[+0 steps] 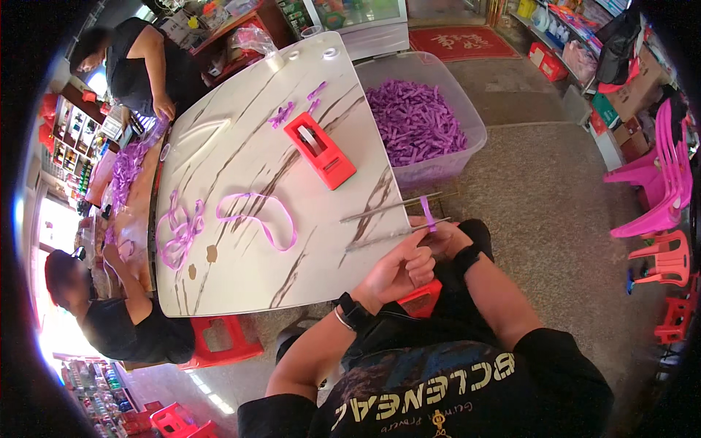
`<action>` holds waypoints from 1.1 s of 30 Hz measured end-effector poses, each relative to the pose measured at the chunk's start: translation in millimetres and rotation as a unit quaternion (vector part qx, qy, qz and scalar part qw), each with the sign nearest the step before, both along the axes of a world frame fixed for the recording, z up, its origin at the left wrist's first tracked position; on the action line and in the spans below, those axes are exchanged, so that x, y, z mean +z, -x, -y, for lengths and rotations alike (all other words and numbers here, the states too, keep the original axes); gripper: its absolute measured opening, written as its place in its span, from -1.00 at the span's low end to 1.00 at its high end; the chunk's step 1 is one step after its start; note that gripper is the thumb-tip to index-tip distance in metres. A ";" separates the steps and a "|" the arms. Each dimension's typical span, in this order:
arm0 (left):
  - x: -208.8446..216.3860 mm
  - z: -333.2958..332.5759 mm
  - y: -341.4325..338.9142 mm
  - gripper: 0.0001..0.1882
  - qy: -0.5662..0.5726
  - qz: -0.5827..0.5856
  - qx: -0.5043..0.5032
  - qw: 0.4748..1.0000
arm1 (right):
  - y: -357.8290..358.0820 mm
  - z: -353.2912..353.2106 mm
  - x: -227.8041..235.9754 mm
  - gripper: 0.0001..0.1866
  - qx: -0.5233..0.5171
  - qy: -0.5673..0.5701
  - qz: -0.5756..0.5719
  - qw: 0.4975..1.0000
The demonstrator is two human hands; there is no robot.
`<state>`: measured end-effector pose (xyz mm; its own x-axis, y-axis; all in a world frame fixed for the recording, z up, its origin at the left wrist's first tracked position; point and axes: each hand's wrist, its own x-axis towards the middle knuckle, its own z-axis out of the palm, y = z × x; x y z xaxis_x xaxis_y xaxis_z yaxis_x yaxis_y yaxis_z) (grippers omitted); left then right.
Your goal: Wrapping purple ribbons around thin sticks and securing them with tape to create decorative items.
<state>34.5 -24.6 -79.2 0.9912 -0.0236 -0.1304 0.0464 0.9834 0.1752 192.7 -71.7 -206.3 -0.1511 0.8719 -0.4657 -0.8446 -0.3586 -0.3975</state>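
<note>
Two thin metal rods jut from the table's right edge, side by side. A purple ribbon spans them near their outer ends. My right hand is closed at the ribbon, its fingers gripping around the nearer rod's end. Close beside it, my left hand has its fingers curled, the index finger reaching to the ribbon; whatever it pinches is hidden. On the marble-patterned table, a loose purple ribbon strip lies in a loop, left of my hands. A red tape dispenser stands beyond them.
A clear plastic bin full of folded purple pieces stands beside the table. More ribbon and several small purple pieces lie on the tabletop. Two people sit at the left, handling purple ribbon. Pink chairs stand at right.
</note>
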 end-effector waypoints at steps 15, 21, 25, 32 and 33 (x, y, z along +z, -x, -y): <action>2.8 3.3 2.0 -0.70 -0.072 -0.068 -0.002 0.995 | -24.5 16.4 90.2 -0.76 -0.010 -0.054 0.154 0.987; 31.6 -4.1 0.1 -0.55 -0.374 -0.060 -0.034 0.925 | -54.3 71.4 138.8 -0.81 -0.111 -0.012 0.354 0.929; 61.2 -10.4 -13.3 -0.42 -0.699 0.014 0.111 0.706 | -34.3 85.9 205.3 -0.78 0.097 -0.101 0.563 0.815; 91.1 -17.7 -16.0 -0.73 -0.808 0.139 0.162 0.550 | -13.1 81.0 240.6 -0.76 0.181 -0.149 0.603 0.763; 90.6 -18.5 -13.9 -0.80 -0.801 0.136 0.191 0.551 | -9.6 81.3 238.4 -0.76 0.183 -0.152 0.603 0.762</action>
<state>48.4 -6.2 11.4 0.8723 0.1231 0.4732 -0.3515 -0.5147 0.7820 202.3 -153.0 32.1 -0.0316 0.9693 -0.2440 0.3340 -0.2198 -0.9166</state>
